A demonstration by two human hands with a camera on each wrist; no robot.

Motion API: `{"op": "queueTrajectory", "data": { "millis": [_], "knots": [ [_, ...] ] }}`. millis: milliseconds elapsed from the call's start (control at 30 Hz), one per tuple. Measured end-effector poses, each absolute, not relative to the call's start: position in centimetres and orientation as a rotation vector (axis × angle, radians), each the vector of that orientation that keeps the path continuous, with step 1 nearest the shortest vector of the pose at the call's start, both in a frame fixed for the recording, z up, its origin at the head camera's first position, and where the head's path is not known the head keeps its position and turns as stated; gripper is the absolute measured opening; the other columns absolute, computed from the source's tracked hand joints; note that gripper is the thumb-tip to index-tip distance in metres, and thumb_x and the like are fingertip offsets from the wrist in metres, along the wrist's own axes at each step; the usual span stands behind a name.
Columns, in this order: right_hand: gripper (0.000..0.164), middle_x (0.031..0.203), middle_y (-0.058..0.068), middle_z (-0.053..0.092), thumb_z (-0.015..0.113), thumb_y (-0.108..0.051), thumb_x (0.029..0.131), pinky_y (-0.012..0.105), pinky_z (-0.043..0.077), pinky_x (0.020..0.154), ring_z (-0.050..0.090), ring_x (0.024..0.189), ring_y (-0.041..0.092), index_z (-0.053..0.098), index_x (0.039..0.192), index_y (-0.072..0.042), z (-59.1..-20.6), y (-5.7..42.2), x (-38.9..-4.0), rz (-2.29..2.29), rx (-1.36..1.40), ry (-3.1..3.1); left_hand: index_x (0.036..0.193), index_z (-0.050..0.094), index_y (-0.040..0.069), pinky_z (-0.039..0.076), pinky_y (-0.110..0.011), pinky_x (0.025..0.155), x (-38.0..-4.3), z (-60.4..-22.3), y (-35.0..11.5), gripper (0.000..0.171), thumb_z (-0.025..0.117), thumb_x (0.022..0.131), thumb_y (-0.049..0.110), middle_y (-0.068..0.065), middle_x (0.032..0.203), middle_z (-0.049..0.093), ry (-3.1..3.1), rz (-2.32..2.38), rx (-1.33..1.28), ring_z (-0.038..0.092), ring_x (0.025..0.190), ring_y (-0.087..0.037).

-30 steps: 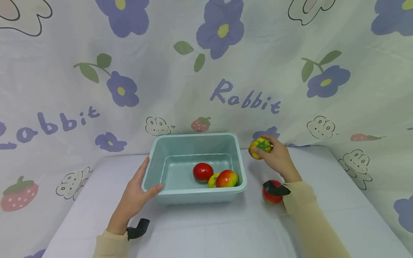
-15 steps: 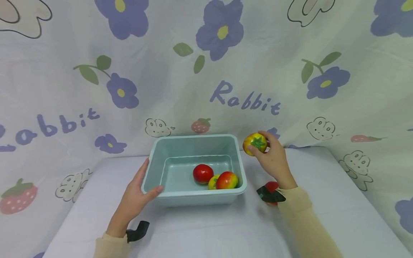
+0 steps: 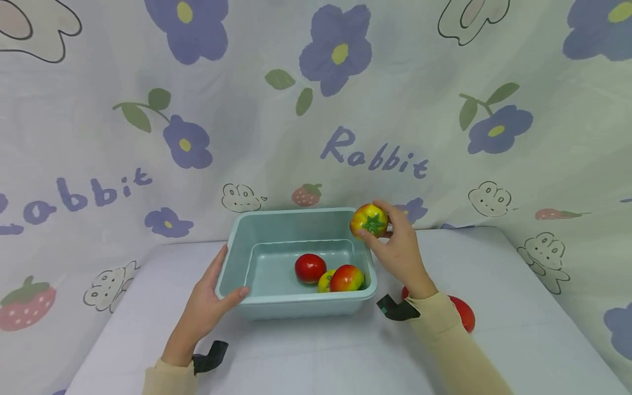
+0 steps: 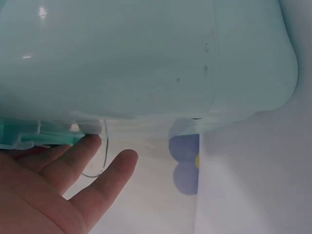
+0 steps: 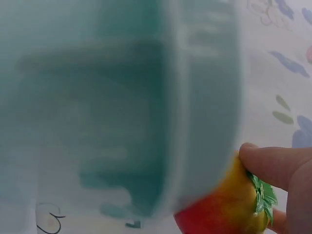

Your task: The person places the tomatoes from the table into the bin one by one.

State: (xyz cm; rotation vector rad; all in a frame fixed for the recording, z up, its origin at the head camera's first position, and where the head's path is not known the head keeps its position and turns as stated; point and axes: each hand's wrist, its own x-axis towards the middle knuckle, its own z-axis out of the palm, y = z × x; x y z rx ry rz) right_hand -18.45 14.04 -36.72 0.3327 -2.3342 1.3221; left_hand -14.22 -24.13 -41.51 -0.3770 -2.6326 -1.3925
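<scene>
A pale blue-green plastic bin (image 3: 296, 300) stands mid-table, holding a red fruit (image 3: 310, 268), a red-and-yellow fruit (image 3: 346, 278) and a partly hidden yellow one (image 3: 325, 281). My left hand (image 3: 201, 307) rests at the bin's front left corner, thumb over the rim, fingers extended along the outer side. Those fingers (image 4: 109, 183) look straight in the left wrist view. Above the bin's right rim, my right hand (image 3: 395, 249) pinches a yellow-and-red tomato (image 3: 368, 220) between thumb and fingers. Its green star-shaped top (image 5: 264, 197) faces my thumb in the right wrist view.
Under and beside the right sleeve (image 3: 441, 323), a red round fruit (image 3: 463, 314) shows on the white-covered table (image 3: 316, 362), plus a sliver of red nearer the wrist. A printed cloth (image 3: 266, 126) with flowers and rabbits hangs behind the table.
My right hand has carried the tomato left, from beside the bin to over its right rim. More of a red fruit now shows right of the sleeve. My left hand stays in place.
</scene>
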Motion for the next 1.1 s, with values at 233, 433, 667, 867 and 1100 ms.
{"op": "queueTrajectory", "data": {
  "millis": [233, 433, 667, 867, 1100],
  "knots": [
    [0.062, 0.132, 0.009, 0.056, 0.081, -0.021, 0.087, 0.043, 0.057, 0.083, 0.054, 0.110, 0.023, 0.052, 0.140, -0.009, -37.1, 12.8, -18.5, 1.347, 0.423, -2.321, 0.162, 0.014, 0.008, 0.029, -0.073, 0.106, -14.2, -41.4, -24.0, 0.098, 0.076, 0.088, 0.024, -0.021, 0.164, 0.021, -2.639, -1.379, -0.372, 0.028, 0.143, -0.047],
    [0.062, 0.137, 0.007, 0.055, 0.083, -0.019, 0.085, 0.044, 0.058, 0.085, 0.054, 0.117, 0.024, 0.054, 0.139, -0.013, -37.4, 12.3, -18.7, 1.341, 0.500, -2.345, 0.162, 0.013, 0.009, 0.029, -0.072, 0.106, -14.2, -41.4, -24.0, 0.098, 0.076, 0.089, 0.024, -0.021, 0.164, 0.021, -2.643, -1.383, -0.360, 0.029, 0.143, -0.047],
    [0.062, 0.143, 0.008, 0.051, 0.084, -0.016, 0.084, 0.045, 0.057, 0.089, 0.052, 0.123, 0.026, 0.056, 0.139, -0.015, -37.7, 12.0, -19.0, 1.277, 0.562, -2.377, 0.162, 0.014, 0.009, 0.029, -0.072, 0.107, -14.2, -41.4, -24.1, 0.098, 0.076, 0.088, 0.026, -0.019, 0.164, 0.021, -2.639, -1.388, -0.364, 0.028, 0.143, -0.046],
    [0.062, 0.146, 0.010, 0.049, 0.084, -0.017, 0.083, 0.046, 0.053, 0.097, 0.050, 0.128, 0.029, 0.057, 0.138, -0.014, -38.0, 11.9, -19.2, 1.232, 0.616, -2.409, 0.162, 0.014, 0.011, 0.028, -0.072, 0.108, -14.2, -41.6, -24.1, 0.098, 0.076, 0.089, 0.025, -0.018, 0.164, 0.021, -2.636, -1.395, -0.370, 0.026, 0.145, -0.045],
    [0.061, 0.146, 0.010, 0.049, 0.085, -0.016, 0.083, 0.043, 0.051, 0.100, 0.050, 0.129, 0.027, 0.057, 0.138, -0.013, -38.3, 11.9, -19.5, 1.199, 0.658, -2.432, 0.163, 0.013, 0.012, 0.028, -0.073, 0.107, -14.3, -41.4, -24.1, 0.098, 0.076, 0.088, 0.025, -0.019, 0.164, 0.021, -2.636, -1.380, -0.379, 0.026, 0.145, -0.046]
  ]
}}
